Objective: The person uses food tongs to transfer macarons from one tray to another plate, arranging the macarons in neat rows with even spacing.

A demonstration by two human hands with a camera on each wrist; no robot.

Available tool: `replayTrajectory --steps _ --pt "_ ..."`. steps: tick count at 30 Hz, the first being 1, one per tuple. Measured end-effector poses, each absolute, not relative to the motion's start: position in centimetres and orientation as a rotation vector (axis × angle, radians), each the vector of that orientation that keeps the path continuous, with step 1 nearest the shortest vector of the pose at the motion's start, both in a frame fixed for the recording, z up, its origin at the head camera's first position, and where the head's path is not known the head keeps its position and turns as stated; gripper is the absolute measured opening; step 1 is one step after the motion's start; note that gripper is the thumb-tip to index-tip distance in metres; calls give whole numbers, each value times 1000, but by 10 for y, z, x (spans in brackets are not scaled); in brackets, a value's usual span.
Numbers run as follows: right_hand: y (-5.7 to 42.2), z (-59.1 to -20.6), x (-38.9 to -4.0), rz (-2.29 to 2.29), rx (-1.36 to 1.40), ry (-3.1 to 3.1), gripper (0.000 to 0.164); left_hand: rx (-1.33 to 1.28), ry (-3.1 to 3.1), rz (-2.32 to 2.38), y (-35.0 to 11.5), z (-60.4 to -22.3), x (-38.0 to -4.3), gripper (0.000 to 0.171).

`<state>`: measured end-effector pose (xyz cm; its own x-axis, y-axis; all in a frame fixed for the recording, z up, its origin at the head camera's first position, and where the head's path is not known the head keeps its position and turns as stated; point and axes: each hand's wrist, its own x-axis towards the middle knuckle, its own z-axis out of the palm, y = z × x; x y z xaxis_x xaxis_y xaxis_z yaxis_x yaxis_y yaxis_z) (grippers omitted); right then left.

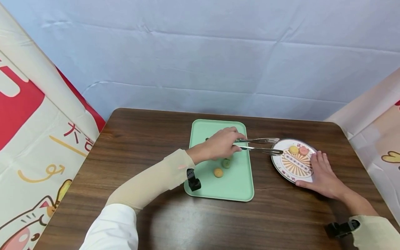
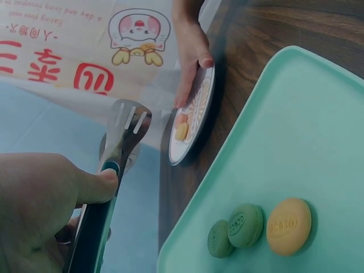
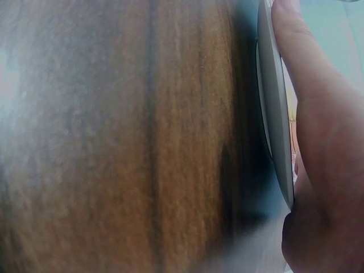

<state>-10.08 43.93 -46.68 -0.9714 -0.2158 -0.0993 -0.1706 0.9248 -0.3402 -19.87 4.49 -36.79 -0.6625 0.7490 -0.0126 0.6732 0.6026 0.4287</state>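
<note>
My left hand [image 1: 222,143] grips a pair of metal tongs [image 1: 260,150] by the dark handles, above the light green tray [image 1: 229,189]. The tongs' tips are spread apart near the plate's left rim, with nothing between them. On the tray lie a yellow macaron [image 2: 289,226] and two green macarons [image 2: 245,225], close together. My right hand [image 1: 325,178] rests on the right rim of a round patterned plate [image 1: 282,167], its fingers extended and the thumb along the near edge. A yellow macaron [image 1: 293,149] and a pink macaron [image 1: 303,150] sit side by side on the plate.
Tray and plate stand on a dark wooden table [image 1: 150,139], the plate to the tray's right. A pale blue cloth [image 1: 200,62] hangs behind the table's far edge. Printed cloths [image 1: 40,139] hang at both sides.
</note>
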Motion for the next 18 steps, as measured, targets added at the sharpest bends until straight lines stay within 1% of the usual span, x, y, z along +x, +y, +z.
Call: replayTrajectory --steps 18 --pt "440 -468 -100 -533 -301 2946 133 1167 2637 604 24 -370 -193 42"
